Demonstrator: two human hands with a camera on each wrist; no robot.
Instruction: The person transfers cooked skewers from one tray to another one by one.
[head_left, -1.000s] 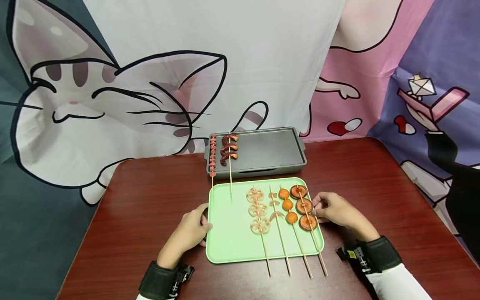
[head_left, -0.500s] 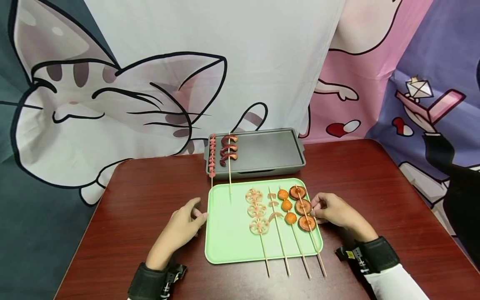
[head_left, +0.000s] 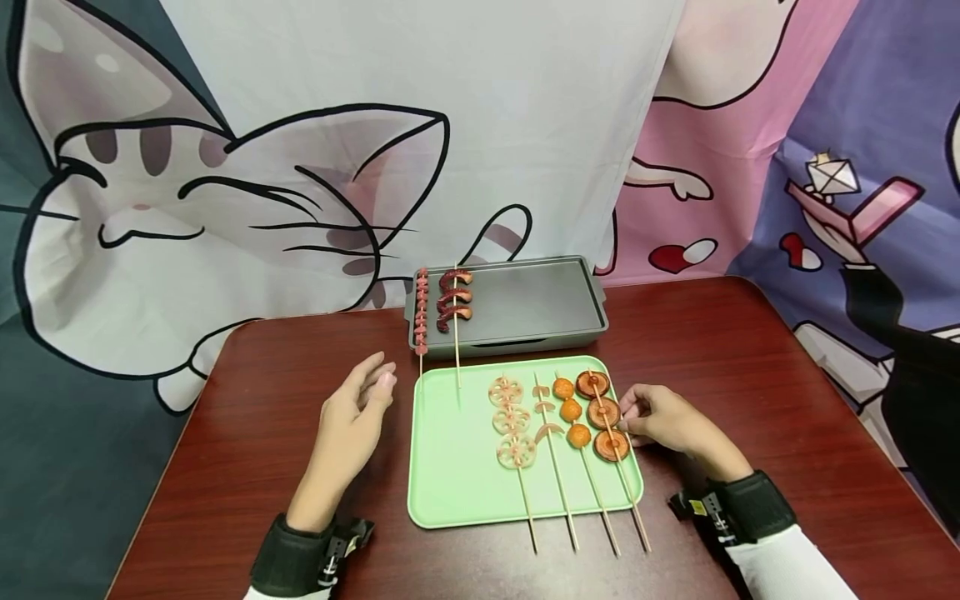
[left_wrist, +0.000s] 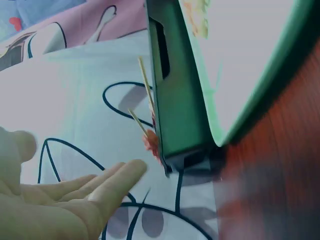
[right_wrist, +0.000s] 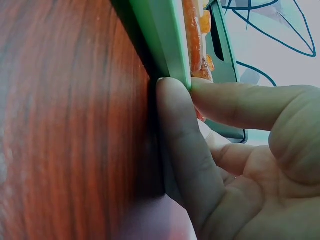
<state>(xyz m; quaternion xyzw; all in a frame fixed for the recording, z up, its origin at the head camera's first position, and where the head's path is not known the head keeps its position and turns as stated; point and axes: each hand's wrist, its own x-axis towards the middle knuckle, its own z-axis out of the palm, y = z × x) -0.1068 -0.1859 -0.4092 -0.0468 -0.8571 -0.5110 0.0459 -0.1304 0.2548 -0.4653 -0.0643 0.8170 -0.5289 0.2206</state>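
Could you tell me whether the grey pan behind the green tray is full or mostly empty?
Mostly empty: the grey pan holds two skewers at its left end only.

No readable text anywhere.

The cartoon backdrop [head_left: 300, 167] behind the grey grill pan [head_left: 525, 304] carries only drawings, no letters or numbers. The small yellow tag on the right wrist strap [head_left: 738, 508], to the right of the pan's near side, is too small to read. The pan and the green tray [head_left: 450, 467] in front of it bear no marks.
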